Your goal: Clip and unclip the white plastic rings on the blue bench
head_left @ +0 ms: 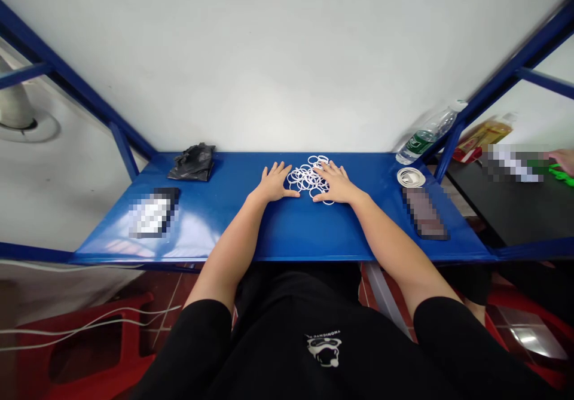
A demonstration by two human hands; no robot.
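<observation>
Rings (pixel 307 179) lie between left hand (pixel 273 183) and right hand (pixel 336 185), partly under the latter.

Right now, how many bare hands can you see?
3: the left hand flat on the blue metal table, the right hand on the pile of white rings, and another person's hand at the far right edge. None looks hidden.

Your glossy blue metal table (pixel 278 232) carries thin white rubbery rings (pixel 309 176), a crumpled black plastic bag (pixel 192 162) and a clear plastic bottle (pixel 428 132).
</observation>
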